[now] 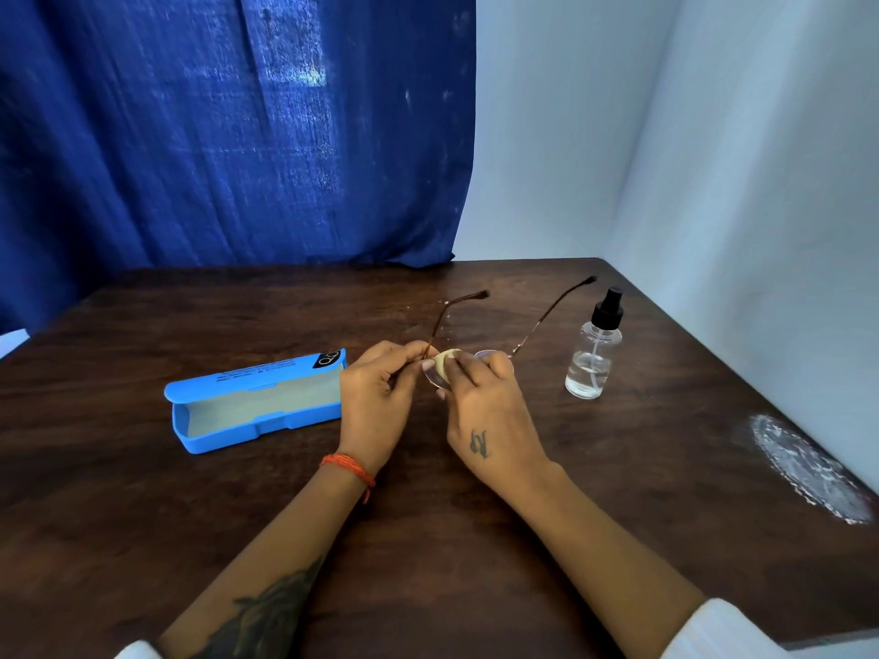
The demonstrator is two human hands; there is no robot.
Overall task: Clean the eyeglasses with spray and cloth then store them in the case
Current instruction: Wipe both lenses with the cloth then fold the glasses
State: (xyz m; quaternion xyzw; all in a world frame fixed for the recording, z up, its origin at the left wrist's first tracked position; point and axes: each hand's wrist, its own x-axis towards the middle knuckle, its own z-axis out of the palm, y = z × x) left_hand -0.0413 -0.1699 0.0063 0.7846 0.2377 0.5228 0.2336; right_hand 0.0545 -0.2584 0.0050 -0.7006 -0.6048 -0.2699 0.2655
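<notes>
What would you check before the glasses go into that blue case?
1. Case open, lid up: ok.
2. Case interior free of objects: ok.
3. Left hand gripping the eyeglasses: ok.
4. Right hand done wiping with the cloth: not ok, the cloth is on the lens.
5. Temple arms folded: not ok, both are open.
6. Lenses clean: cannot tell.

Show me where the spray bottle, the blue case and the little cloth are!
spray bottle (593,361): head view, on its clear body, below the black pump top.
blue case (247,432): head view, on the front wall of the open tray.
cloth (443,362): head view, on the pale folded bit between the two hands.
</notes>
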